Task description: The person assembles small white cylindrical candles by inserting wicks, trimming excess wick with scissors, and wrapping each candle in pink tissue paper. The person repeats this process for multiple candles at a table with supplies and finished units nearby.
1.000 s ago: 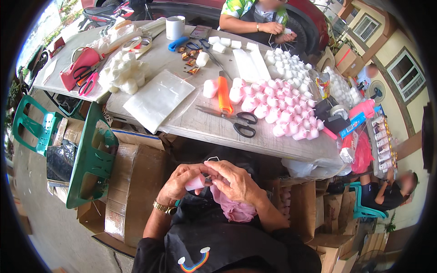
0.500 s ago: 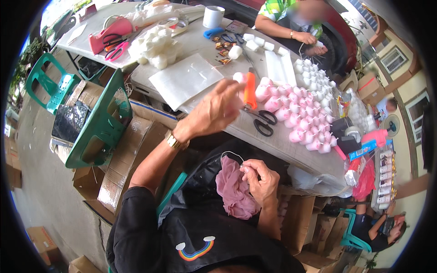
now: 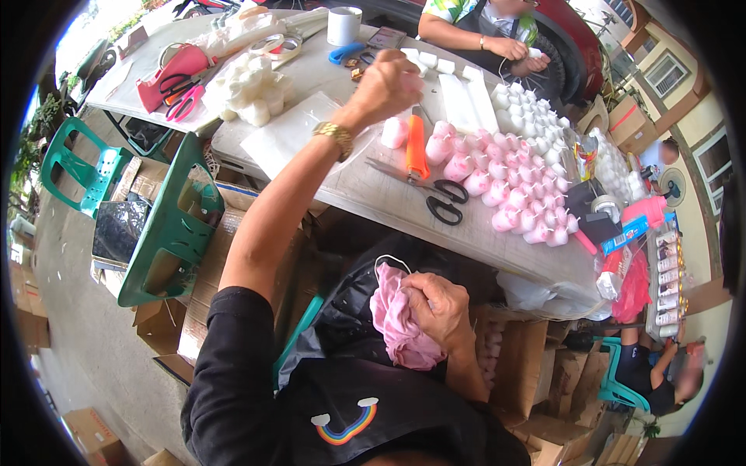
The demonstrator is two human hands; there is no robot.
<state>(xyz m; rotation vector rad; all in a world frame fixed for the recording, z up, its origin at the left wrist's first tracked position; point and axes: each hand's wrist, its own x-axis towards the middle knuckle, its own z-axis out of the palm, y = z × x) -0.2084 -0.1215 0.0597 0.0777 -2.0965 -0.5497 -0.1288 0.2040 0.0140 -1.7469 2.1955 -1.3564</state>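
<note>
Cloth of crumpled pink fabric (image 3: 395, 330) is in the lap, below the table (image 3: 365, 188); right hand (image 3: 440, 307) clenched on its right side. Looks soft, light, limp, not fragile; best held by the bunched folds. Thin white curved cord (image 3: 380, 259) at its top, likely bendy. Left hand (image 3: 386, 87) above the table, fingers curled, blurred; can't tell if it's holding anything. Nearest it, short smooth white cylinders (image 3: 427, 59): probably light, maybe slick, take by the sides. Counts: one cloth, one cord, one lone pale-pink waxy-looking cylinder (image 3: 395, 133), one orange-handled tool (image 3: 417, 147), one white cylindrical mug (image 3: 343, 27). Clustered pink waxy-looking pieces (image 3: 505, 182): dozens, overlapping, no exact count. White cylinders: several, some maybe hidden.
</note>
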